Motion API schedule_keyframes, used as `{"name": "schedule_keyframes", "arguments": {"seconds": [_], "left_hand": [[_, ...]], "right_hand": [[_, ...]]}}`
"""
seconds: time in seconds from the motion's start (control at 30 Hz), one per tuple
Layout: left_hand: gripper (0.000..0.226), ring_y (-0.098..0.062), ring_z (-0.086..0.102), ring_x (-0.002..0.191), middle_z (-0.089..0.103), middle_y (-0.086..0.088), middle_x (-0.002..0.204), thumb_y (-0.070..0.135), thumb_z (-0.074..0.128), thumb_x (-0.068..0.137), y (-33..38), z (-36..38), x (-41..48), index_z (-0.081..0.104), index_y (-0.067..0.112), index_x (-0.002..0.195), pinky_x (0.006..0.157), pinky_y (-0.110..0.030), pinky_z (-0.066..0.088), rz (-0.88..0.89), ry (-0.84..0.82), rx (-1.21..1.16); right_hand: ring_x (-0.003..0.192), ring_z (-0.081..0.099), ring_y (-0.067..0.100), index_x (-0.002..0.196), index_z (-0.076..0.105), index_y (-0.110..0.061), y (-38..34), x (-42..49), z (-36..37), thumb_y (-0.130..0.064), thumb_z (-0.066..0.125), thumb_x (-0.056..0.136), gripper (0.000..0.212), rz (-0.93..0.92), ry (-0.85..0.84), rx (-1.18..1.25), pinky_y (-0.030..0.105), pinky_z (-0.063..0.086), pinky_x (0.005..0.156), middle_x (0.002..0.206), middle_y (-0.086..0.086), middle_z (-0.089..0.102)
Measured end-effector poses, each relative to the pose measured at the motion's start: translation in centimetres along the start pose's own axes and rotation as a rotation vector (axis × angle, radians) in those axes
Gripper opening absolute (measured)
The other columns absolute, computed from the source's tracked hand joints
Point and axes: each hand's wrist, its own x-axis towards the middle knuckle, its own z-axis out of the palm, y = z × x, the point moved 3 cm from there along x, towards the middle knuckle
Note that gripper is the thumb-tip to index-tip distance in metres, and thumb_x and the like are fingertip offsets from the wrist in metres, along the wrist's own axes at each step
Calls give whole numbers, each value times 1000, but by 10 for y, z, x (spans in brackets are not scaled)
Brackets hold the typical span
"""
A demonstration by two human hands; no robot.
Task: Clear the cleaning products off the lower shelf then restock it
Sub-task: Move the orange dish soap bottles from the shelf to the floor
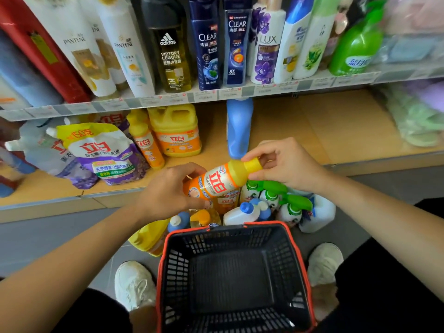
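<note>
Head view: orange detergent bottle (222,182) was held tilted at mid-frame, cap toward 2 o'clock, over a floor pile (276,205) of spray and refill bottles. Left hand (168,191) had its fingers curled round the base; right hand (286,164) pinched the yellow cap. Basket (264,223) sat at 6 o'clock. Lower shelf (300,131) at 12 o'clock held a yellow jug (176,131) and a blue bottle (239,128). Probably the restock step; the next move called for uprighting the bottle and standing it near the jug.
</note>
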Motion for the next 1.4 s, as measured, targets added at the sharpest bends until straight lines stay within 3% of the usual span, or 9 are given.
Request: {"name": "schedule_keyframes", "arguments": {"seconds": [0.13,0.27,0.5,0.6,0.7,0.83,0.97,1.2,1.4], "left_hand": [[68,-13,65,99,66,10,116,52,87,67,7,-3,-6,58,30,124,74,-35,58,68,156,257],[68,-13,65,97,68,9,114,55,86,68,8,-3,-8,59,30,125,73,-37,58,42,181,246],[61,-8,68,96,69,14,108,53,83,66,5,3,-4,62,32,119,84,-40,60,-112,-12,-173],[58,-11,70,96,74,9,105,46,91,66,6,7,-4,66,31,116,87,-43,59,-140,-63,-349],[63,-15,71,96,74,7,104,55,86,59,7,12,-6,66,32,115,85,-44,60,-167,-69,-415],[65,-11,67,90,68,11,99,52,93,56,8,15,-10,60,33,109,75,-43,60,-156,107,-251],[72,-6,64,90,63,18,100,73,78,49,14,17,-12,51,39,106,67,-37,59,-118,195,-64],[75,-5,59,92,54,18,107,62,85,57,25,26,-12,54,37,120,72,-31,56,-17,117,19],[68,-18,68,91,70,-8,106,42,75,63,27,28,-9,50,20,122,78,-38,57,-212,-200,-668]], "right_hand": [[62,74,23,95,77,-19,5,1,0,-19,85,78,20,13,53,104,27,59,60,76,6,75],[59,71,26,96,78,-13,7,6,1,-15,80,82,15,6,144,156,27,54,54,81,7,73],[83,71,23,115,72,-11,1,6,3,5,75,83,36,-71,89,127,26,58,71,116,11,67],[82,72,30,120,70,-15,0,5,-1,3,75,84,40,-45,122,159,32,60,73,108,14,73],[82,71,18,118,69,-21,-2,6,-5,-3,81,79,44,-25,192,206,29,60,75,110,3,75],[76,70,17,109,72,-21,-4,5,-5,-25,86,70,41,56,212,246,28,60,68,94,5,75],[67,69,23,101,70,-22,-9,3,5,-35,84,69,37,37,179,242,27,56,55,87,-1,74],[66,69,17,94,71,-10,-25,0,4,-23,83,78,24,-22,174,197,26,57,59,81,5,72],[91,66,10,105,70,-18,-31,-3,-2,-5,77,85,25,-48,107,172,25,56,80,100,5,71]]}}
